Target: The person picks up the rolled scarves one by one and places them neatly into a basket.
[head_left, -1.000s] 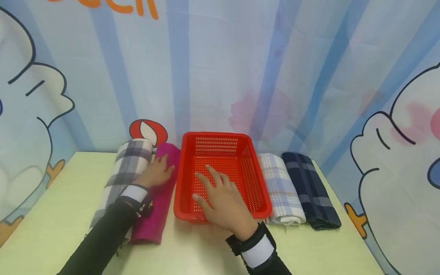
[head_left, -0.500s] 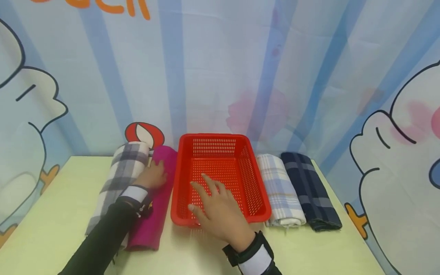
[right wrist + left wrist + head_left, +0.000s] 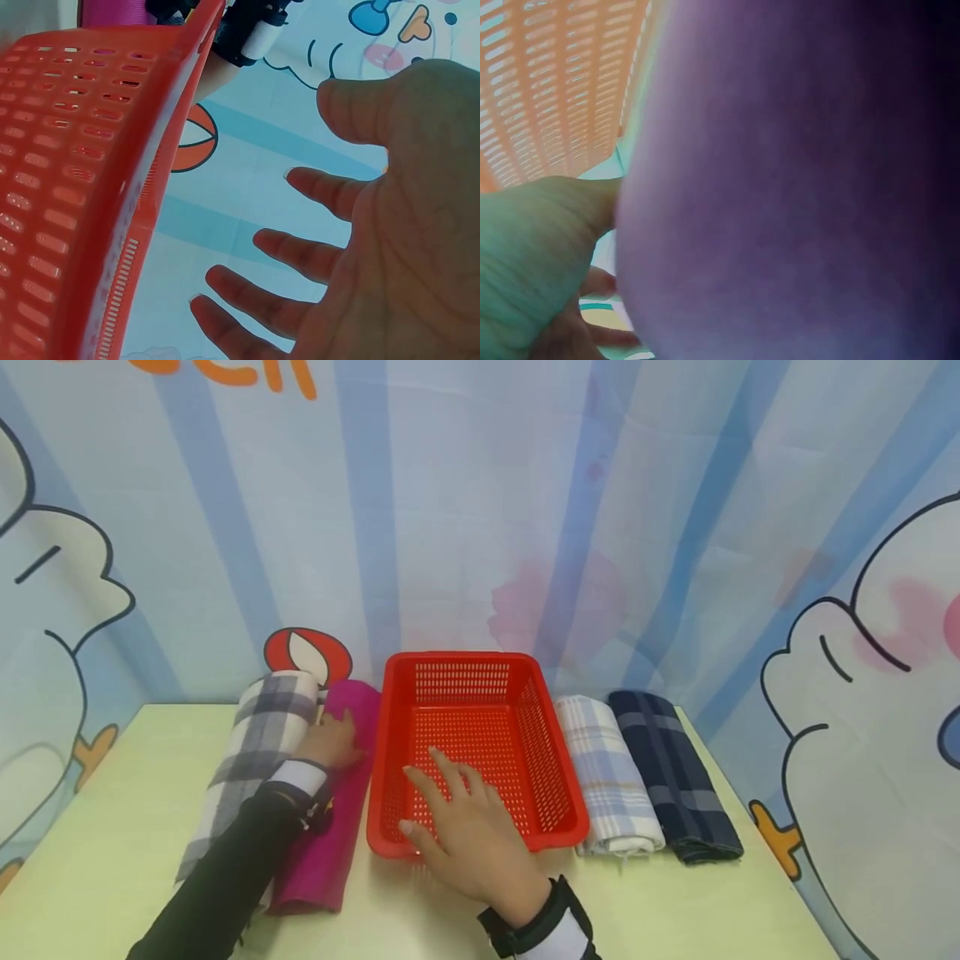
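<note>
Well, left grip (image 3: 330, 743) clasps magenta roll (image 3: 348, 814) between grey-checked roll (image 3: 258, 747) and red basket (image 3: 462, 662) — right grip (image 3: 474, 839) spread.

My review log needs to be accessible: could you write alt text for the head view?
A person's left hand lies on a magenta roll, while the right hand spreads its fingers by the near rim of a red basket. A gray checked roll lies far left; a pale plaid roll and navy roll lie right of the basket.

Magenta cloth roll (image 3: 348, 806), lying lengthwise between grey-checked roll (image 3: 251, 752) and red basket (image 3: 462, 667).
</note>
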The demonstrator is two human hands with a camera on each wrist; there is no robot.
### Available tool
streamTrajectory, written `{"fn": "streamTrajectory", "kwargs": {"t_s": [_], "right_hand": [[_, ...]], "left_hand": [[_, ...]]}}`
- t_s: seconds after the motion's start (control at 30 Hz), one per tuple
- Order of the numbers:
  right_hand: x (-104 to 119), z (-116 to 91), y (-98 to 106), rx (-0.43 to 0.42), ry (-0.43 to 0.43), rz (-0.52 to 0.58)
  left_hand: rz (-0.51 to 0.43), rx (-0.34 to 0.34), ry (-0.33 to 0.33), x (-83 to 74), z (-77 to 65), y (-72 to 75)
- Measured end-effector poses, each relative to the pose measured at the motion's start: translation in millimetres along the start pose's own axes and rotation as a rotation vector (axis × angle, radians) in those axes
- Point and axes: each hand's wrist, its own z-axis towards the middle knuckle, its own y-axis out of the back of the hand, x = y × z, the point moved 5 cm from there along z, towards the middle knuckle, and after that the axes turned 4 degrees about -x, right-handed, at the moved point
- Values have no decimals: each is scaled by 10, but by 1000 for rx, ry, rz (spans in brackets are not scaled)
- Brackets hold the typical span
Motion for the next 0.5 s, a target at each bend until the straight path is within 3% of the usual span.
{"fn": "streamTrajectory", "kwargs": {"t_s": [0.5], "right_hand": [[75,-7,-67,-13,20,11]], "left_hand": [[0,-1,36,-22,19,36]]}}
